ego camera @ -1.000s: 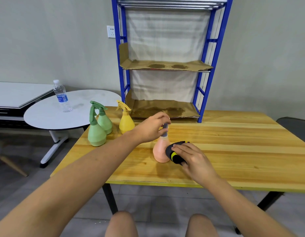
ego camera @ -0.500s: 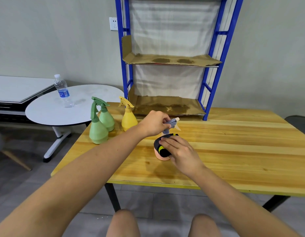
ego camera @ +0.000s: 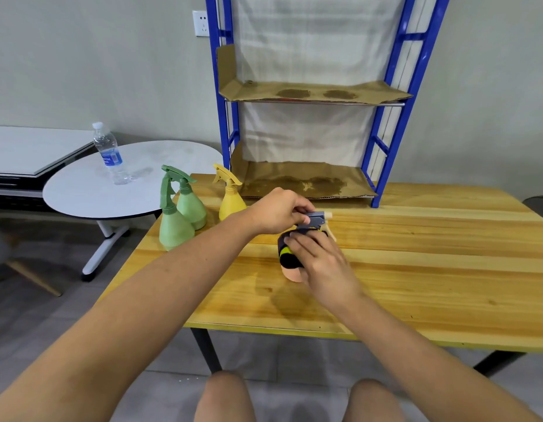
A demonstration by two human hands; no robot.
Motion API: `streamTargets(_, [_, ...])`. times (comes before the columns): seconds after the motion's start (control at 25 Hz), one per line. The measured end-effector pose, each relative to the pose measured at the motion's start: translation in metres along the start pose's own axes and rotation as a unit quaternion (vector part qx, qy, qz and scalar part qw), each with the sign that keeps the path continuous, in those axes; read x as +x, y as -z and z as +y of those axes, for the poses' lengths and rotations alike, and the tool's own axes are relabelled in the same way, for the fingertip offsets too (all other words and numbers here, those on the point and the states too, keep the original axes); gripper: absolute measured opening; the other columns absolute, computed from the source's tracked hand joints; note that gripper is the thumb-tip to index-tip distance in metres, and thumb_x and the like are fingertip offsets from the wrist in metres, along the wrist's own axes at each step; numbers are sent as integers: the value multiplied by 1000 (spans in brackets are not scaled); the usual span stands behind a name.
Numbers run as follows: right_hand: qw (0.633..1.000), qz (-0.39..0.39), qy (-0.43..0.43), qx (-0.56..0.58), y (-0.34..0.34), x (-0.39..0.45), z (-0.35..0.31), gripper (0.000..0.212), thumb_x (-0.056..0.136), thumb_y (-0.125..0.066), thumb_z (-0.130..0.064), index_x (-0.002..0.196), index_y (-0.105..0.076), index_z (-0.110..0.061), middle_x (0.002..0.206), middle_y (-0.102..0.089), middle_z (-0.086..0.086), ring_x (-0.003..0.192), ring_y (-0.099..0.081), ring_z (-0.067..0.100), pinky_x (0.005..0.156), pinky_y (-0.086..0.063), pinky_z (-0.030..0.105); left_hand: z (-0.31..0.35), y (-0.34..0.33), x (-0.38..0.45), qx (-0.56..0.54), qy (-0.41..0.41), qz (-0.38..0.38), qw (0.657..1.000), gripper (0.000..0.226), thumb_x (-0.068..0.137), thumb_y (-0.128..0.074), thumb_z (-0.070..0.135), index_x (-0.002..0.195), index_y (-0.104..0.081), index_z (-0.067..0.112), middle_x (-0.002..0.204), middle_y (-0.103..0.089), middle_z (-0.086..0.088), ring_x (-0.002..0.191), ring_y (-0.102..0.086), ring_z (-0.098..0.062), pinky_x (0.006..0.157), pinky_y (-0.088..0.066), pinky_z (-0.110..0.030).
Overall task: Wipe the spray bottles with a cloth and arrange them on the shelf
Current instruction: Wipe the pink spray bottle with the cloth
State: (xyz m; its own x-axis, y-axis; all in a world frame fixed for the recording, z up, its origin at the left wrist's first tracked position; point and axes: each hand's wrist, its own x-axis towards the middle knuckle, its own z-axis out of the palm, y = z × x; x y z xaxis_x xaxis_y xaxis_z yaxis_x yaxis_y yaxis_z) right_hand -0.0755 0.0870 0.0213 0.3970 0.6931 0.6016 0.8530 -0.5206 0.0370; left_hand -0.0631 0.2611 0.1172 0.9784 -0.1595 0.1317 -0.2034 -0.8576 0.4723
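A pink spray bottle (ego camera: 293,274) with a grey trigger head stands on the wooden table (ego camera: 431,269). My left hand (ego camera: 279,213) pinches its grey head from the left. My right hand (ego camera: 320,260) presses a black cloth with a yellow stripe (ego camera: 287,254) around the bottle's upper body, hiding most of it. Two green spray bottles (ego camera: 174,226) (ego camera: 191,205) and a yellow spray bottle (ego camera: 230,201) stand at the table's far left. The blue shelf (ego camera: 383,166) stands at the back of the table, with cardboard-lined levels holding nothing.
A round white side table (ego camera: 81,193) to the left carries a clear water bottle (ego camera: 109,153). A grey wall with a socket (ego camera: 201,22) is behind. A dark chair edge (ego camera: 538,205) shows at far right. My knees are below the table's front edge.
My right hand has slid the cloth up the pink bottle's body toward its neck. My left hand has shifted its hold on the trigger head. The camera has moved closer.
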Motion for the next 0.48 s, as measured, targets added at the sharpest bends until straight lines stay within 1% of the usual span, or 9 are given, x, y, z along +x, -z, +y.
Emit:
streamTargets(0.08, [1000,-5,1,-10,-9,-2,-4,51,78,-57,-16,128,-63,-10,127,-65,4,116,-56,27,96,-51,40,-2,0,1,-2,0,3,1000,24,94,-67,19,118,-73,19,105,-75,3,93,-64,-8,83,-45,-20])
streamTargets(0.2, [996,-68,57,-15,-33,-39,-20,44,79,-52,-8,121,-65,-12,120,-67,4,113,-51,25,87,-56,43,-3,-3,1,-3,-2,7,1000,25,94,-67,18,118,-73,18,106,-75,3,92,-63,-6,77,-44,-14])
streamTargets(0.24, [995,-81,57,0,-33,-42,-22,43,78,-54,-8,119,-66,-12,118,-67,3,111,-51,24,85,-56,42,-3,-4,1,-4,-1,10,1000,25,95,-67,18,119,-73,18,107,-74,3,94,-63,-6,75,-43,-12])
streamTargets(0.32, [997,-68,35,32,-24,-24,-19,46,78,-53,-9,122,-66,-12,118,-68,2,111,-55,24,90,-55,42,-2,-3,1,-2,-2,14,1000,26,95,-67,18,119,-73,18,108,-75,3,95,-63,-8,79,-45,-16])
streamTargets(0.4, [999,-28,7,22,-11,-2,-6,49,80,-53,-12,128,-64,-11,126,-66,3,117,-57,25,98,-52,41,-2,-3,2,0,-6,12,1000,26,95,-67,19,120,-73,18,109,-75,2,96,-64,-8,85,-46,-20])
streamTargets(0.48, [999,-7,10,41,-12,-5,13,55,76,-67,-9,131,-63,-12,133,-63,2,122,-55,26,102,-50,43,-1,-2,2,2,-7,10,1000,27,95,-67,19,121,-73,17,111,-75,2,98,-64,-8,85,-45,-18])
